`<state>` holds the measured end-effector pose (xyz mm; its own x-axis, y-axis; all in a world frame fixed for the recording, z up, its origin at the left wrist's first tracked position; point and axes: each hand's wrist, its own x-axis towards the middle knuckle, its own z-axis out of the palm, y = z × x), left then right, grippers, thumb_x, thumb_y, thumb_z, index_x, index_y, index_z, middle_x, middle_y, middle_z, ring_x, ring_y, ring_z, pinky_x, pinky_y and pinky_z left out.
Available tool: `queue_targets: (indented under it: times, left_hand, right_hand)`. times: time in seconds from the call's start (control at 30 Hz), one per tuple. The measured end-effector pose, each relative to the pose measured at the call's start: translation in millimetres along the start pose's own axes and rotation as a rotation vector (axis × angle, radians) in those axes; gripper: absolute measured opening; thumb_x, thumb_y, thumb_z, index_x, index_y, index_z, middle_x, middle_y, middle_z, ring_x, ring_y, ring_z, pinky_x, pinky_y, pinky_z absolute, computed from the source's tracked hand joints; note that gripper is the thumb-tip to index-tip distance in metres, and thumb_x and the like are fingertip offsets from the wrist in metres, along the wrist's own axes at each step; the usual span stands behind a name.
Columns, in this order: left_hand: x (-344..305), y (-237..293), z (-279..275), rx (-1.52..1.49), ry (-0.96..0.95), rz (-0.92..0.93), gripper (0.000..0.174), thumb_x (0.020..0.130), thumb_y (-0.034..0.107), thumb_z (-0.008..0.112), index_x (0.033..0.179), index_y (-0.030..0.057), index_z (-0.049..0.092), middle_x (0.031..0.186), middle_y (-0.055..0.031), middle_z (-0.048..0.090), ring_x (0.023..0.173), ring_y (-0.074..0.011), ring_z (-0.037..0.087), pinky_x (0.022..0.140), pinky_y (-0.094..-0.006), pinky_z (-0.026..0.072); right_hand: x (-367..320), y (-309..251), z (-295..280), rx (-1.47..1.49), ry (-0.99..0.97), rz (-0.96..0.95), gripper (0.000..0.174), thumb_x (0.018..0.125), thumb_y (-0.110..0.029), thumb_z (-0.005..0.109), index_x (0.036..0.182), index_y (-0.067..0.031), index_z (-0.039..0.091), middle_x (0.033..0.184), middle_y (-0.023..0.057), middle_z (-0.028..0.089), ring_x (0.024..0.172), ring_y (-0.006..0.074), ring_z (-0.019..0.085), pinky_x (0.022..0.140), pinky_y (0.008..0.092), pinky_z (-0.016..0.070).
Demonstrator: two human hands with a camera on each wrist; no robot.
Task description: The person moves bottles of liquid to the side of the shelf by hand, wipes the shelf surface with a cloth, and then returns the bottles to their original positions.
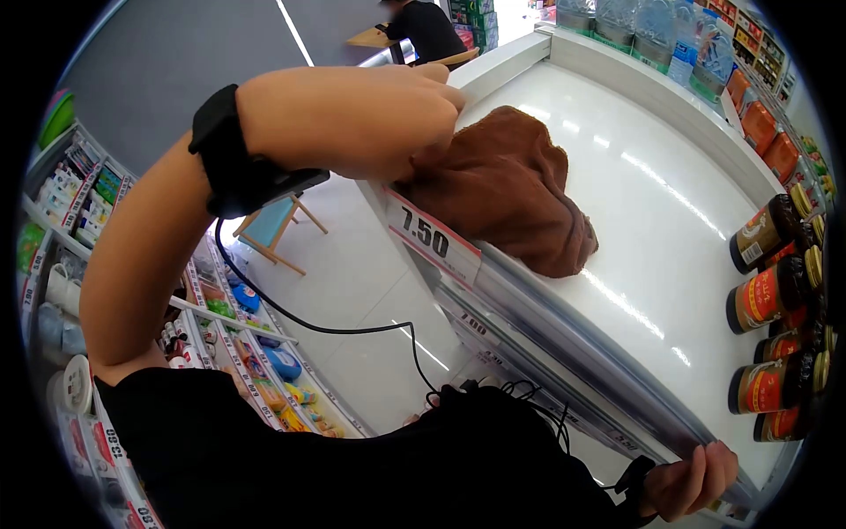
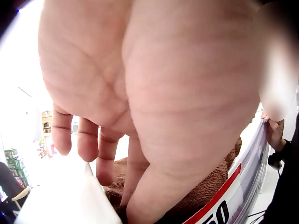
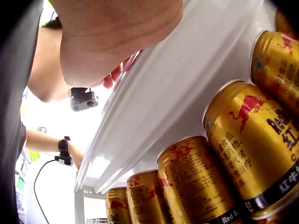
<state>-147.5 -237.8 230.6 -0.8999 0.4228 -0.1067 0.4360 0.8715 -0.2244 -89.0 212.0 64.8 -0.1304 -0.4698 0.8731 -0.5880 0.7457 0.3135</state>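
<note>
A crumpled brown cloth (image 1: 507, 189) lies on the white shelf top (image 1: 643, 256), close to its front edge and left end. My left hand (image 1: 361, 119) pinches the cloth's near end. In the left wrist view, the thumb and index finger of my left hand (image 2: 135, 93) meet at the cloth (image 2: 201, 196), and the other fingers hang bent. At the lower right, my right hand (image 1: 692, 480) grips the shelf's front edge with curled fingers. The right wrist view has my right hand (image 3: 117, 37) at that edge, fingertips partly hidden.
Dark jars with red labels (image 1: 762, 300) line the shelf's right side. Water bottles (image 1: 654, 35) stand behind its back rim. Gold cans (image 3: 252, 135) fill the level below. A price sign (image 1: 432, 236) hangs on the front edge. A seated person (image 1: 427, 33) is beyond; a black cable (image 1: 352, 331) hangs between my arms.
</note>
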Motion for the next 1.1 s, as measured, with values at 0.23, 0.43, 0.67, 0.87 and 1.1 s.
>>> queue_targets:
  times: [0.23,0.43,0.67,0.87,1.1]
  left_hand:
    - [-20.0,28.3,-29.8,0.045,-0.261,-0.088,0.028,0.094,0.018,0.052,0.106,0.0006,0.070,0.132,-0.0134,0.051,0.120,-0.0275,0.044,0.102,-0.0355,0.0389]
    - [-5.5,73.0,-65.2,-0.442,-0.412,-0.520,0.051,0.103,0.040,0.039,0.113,-0.0040,0.061,0.092,-0.0150,0.064,0.090,-0.0269,0.060,0.085,-0.0333,0.0464]
    - [13.7,66.4,-35.9,-0.576,-0.355,-0.451,0.069,0.103,0.054,0.022,0.096,-0.0049,0.057,0.084,-0.0123,0.054,0.080,-0.0243,0.052,0.082,-0.0330,0.0442]
    - [32.7,71.5,-38.7,-0.557,-0.523,-0.596,0.077,0.101,0.059,0.014,0.106,-0.0046,0.057,0.091,-0.0159,0.054,0.087,-0.0272,0.052,0.087,-0.0348,0.0435]
    - [50.0,76.3,-30.3,-0.450,-0.424,-0.482,0.088,0.099,0.060,0.014,0.123,-0.0140,0.054,0.120,-0.0393,0.054,0.118,-0.0456,0.053,0.102,-0.0450,0.0414]
  right_hand:
    - [30.7,5.8,34.4,0.144,0.396,-0.136,0.019,0.088,-0.017,0.059,0.086,0.0003,0.068,0.085,0.0135,0.064,0.077,0.0275,0.058,0.065,0.0353,0.0481]
    - [24.6,12.6,32.4,0.110,0.401,-0.193,0.021,0.089,-0.023,0.056,0.083,-0.0048,0.066,0.083,0.0101,0.064,0.076,0.0246,0.058,0.065,0.0316,0.0466]
    - [23.8,17.2,35.5,0.148,0.440,-0.222,0.023,0.091,-0.026,0.053,0.087,-0.0062,0.065,0.084,0.0096,0.063,0.076,0.0234,0.059,0.064,0.0318,0.0479]
    - [21.4,17.1,31.2,0.227,0.410,-0.195,0.016,0.086,-0.022,0.056,0.088,-0.0093,0.066,0.086,0.0083,0.064,0.076,0.0233,0.060,0.066,0.0322,0.0472]
    - [17.9,16.8,27.8,0.251,0.390,-0.166,0.014,0.086,-0.023,0.057,0.087,-0.0130,0.066,0.079,0.0034,0.066,0.078,0.0222,0.061,0.070,0.0336,0.0445]
